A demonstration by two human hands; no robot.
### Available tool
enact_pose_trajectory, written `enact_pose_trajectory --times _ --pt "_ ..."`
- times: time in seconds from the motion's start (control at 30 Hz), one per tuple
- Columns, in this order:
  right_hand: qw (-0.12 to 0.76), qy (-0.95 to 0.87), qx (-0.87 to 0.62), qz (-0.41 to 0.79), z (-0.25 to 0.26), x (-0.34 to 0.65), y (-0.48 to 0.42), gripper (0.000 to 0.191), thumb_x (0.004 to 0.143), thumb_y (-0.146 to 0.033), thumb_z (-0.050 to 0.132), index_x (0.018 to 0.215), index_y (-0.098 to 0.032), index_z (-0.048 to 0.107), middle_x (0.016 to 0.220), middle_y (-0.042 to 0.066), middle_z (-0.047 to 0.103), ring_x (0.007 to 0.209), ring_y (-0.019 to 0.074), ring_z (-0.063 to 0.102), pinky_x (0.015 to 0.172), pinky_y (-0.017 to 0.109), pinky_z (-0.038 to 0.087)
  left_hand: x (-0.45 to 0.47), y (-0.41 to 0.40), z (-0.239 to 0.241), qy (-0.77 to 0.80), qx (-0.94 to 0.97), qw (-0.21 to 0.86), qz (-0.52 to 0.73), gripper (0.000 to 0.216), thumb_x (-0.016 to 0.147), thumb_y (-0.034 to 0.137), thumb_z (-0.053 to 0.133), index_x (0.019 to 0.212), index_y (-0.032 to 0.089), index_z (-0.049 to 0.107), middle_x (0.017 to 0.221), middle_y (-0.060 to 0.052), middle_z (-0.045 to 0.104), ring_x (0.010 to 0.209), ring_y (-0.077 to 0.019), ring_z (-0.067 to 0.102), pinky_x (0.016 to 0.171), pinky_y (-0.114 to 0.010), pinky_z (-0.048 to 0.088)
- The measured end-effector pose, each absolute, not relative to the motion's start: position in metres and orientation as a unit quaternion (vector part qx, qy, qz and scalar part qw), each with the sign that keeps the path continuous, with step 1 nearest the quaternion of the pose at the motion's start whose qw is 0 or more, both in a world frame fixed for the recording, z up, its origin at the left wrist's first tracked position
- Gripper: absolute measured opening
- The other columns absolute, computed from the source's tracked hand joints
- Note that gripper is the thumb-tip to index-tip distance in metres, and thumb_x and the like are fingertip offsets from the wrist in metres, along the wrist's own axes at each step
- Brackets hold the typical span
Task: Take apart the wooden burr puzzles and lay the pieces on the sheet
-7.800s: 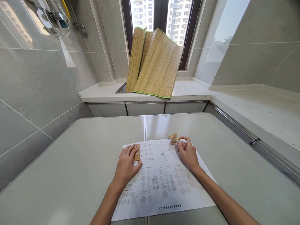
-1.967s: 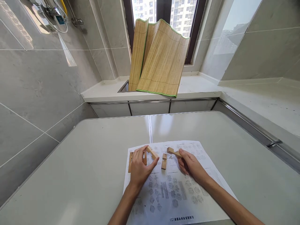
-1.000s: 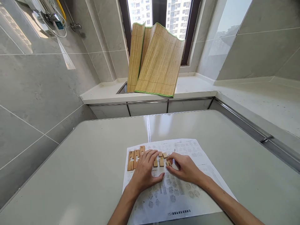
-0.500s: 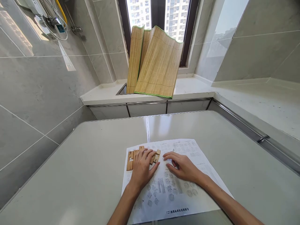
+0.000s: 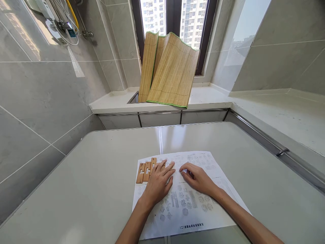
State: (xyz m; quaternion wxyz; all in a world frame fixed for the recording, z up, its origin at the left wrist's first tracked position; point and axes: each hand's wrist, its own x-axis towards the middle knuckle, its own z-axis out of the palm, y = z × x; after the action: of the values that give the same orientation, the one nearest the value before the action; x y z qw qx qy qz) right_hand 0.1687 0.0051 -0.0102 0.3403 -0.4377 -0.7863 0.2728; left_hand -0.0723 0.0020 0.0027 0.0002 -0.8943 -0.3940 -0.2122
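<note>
Left hand (image 5: 157, 183) lies flat, palm down, fingers spread, on the row of wooden puzzle pieces (image 5: 146, 169); it covers the right-hand part of the row and grips none of it. Right hand (image 5: 198, 179) rests just beside it on the printed instruction sheet (image 5: 193, 206), fingers loosely extended toward the left hand's fingertips, holding nothing; whether it touches a piece cannot be told. In the head view, the only view, three notched pieces show left of the left hand, lying flat and side by side, touching one another, at the sheet's far left corner; any further pieces are hidden under the palm. The sheet lies on the pale counter (image 5: 88, 189), its diagrams facing the person. Judged from this layout, the puzzle is fully apart and the pieces are gathered in one row; no two pieces are interlocked, so all joining remains to be done. Beyond the counter, a folded bamboo mat (image 5: 170, 71) stands propped against the window (image 5: 175, 17), with tiled walls on both sides.
</note>
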Motion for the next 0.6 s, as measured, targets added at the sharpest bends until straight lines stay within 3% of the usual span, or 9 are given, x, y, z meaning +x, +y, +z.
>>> enact_pose_trajectory --times 0.4,0.6 --pt "0.344 -0.767 -0.456 0.291 -0.0089 0.1675 0.0066 0.019 0.104 -0.032 0.051 0.103 -0.025 0.069 0.088 0.003 0.072 0.069 0.0187 0.061 0.065 0.032 0.049 -0.0665 -0.0015 -0.0039 -0.514 -0.818 0.061 -0.25 0.042 0.095 0.024 0.059 0.137 0.018 0.06 0.154 -0.016 0.054 0.144 -0.0395 0.045 0.117 -0.063 0.041" --pt "0.344 -0.754 -0.473 0.3 -0.0105 0.1696 0.008 0.022 0.104 -0.036 0.053 0.102 -0.024 0.071 0.08 0.002 0.069 0.066 0.0188 0.058 0.063 0.032 0.047 -0.0661 -0.0021 -0.0024 -0.485 -0.826 0.048 -0.284 0.037 0.095 0.017 0.058 0.132 0.019 0.059 0.147 -0.016 0.059 0.14 -0.0387 0.049 0.114 -0.063 0.043"
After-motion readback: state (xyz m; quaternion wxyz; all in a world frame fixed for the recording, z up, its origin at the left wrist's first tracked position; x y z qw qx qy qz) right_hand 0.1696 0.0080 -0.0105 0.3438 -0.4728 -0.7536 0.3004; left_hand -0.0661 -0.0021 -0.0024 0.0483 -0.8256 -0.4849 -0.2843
